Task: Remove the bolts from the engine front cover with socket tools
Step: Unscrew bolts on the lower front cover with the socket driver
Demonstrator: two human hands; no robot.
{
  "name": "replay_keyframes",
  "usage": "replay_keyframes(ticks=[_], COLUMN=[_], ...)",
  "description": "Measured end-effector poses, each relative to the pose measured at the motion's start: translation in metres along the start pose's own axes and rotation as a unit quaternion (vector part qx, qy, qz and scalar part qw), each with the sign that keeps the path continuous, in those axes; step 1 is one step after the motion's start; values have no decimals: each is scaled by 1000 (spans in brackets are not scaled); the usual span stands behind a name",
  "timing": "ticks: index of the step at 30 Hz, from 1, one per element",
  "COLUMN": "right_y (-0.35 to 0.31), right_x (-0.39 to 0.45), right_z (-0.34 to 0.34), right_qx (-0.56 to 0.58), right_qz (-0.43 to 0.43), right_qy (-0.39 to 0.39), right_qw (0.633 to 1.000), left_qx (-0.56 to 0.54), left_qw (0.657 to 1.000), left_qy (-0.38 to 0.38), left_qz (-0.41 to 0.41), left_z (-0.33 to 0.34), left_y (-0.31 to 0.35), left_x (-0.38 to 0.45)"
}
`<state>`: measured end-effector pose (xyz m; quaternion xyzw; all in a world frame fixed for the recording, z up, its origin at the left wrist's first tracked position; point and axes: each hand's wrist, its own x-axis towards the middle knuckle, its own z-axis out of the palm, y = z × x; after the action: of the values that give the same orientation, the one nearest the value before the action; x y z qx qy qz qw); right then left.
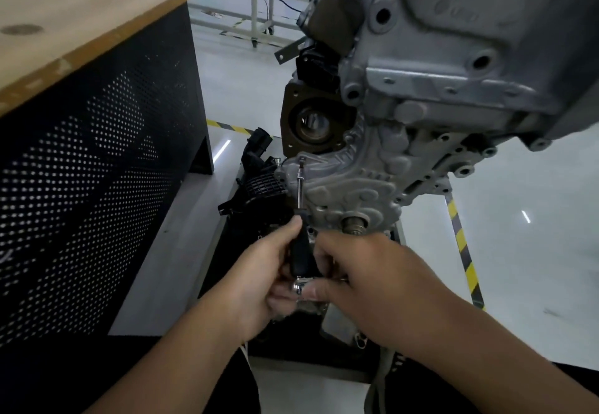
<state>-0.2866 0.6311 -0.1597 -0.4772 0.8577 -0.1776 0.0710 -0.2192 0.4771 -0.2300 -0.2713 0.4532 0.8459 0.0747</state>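
Black-handled socket driver is gripped by both the left hand and right hand, hiding its bottom end, tip at twelve o'clock on the front cover.

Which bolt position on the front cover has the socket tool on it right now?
The one at the cover's left edge, just below the brown round port: the socket driver's tip sits on it. The other bosses along the cover have no tool on them.

The socket driver handle's lower end is hidden behind both hands; the engine's top is cut off.
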Motion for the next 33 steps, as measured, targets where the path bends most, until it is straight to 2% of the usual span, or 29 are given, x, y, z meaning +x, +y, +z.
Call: replay_keyframes(ticks=[2, 5, 9, 10, 12, 14, 16, 17, 19, 21, 23, 26, 28, 31, 33], right_y=[4, 0, -10, -9, 0, 11, 13, 10, 8, 9, 7, -3, -4, -4, -5], right_x=[-1, -2, 1, 2, 1, -8, -15, -18, -20, -19, -17, -13, -10, -10, -14], right_z=[4, 37, 79, 76, 59, 36, 17, 12, 15, 24, 40, 65, 73, 55, 42], right_qx=[54, 249, 352, 330, 180, -8, -89, -102, -99, -52, -17, 81, 32, -69, -54], right_qz=[-27, -28, 32, 31, 16, 3, -13, -24, -41, -23, 4, 42, 26, -6, -16], right_qy=[32, 72, -5, -26, -47, -15, 46, 61, 78, 59, 33, -17, -24, 38, 93], right_qw=[998, 965, 936, 943, 982, 1000, 995, 993, 991, 997, 999, 996, 999, 997, 994], left_qx=[-56, -111, -89, -74, 6, 114, 113, 66, -66, -180, -219, -211, -173, -118, -142], left_qw=[997, 987, 990, 991, 988, 965, 956, 966, 991, 982, 972, 973, 979, 982, 985], left_qy=[-48, -51, -7, -2, 42, 129, 167, 157, 61, -38, -71, -34, 14, 76, 44], left_qz=[33, 102, 113, 114, 146, 200, 215, 195, 98, 40, 53, 85, 103, 126, 93], left_z=[-1, -1, 0, -3, -8, -10, -5, -2, 3, 2, -1, 1, -1, -7, -7], left_y=[-5, 6, 15, 15, 14, 8, -1, -2, 1, 6, 8, 7, 8, 11, 12], left_x=[-5, -10, -13, -14, -12, -5, 2, 4, 7, 9, 14, 15, 14, 13, 11])
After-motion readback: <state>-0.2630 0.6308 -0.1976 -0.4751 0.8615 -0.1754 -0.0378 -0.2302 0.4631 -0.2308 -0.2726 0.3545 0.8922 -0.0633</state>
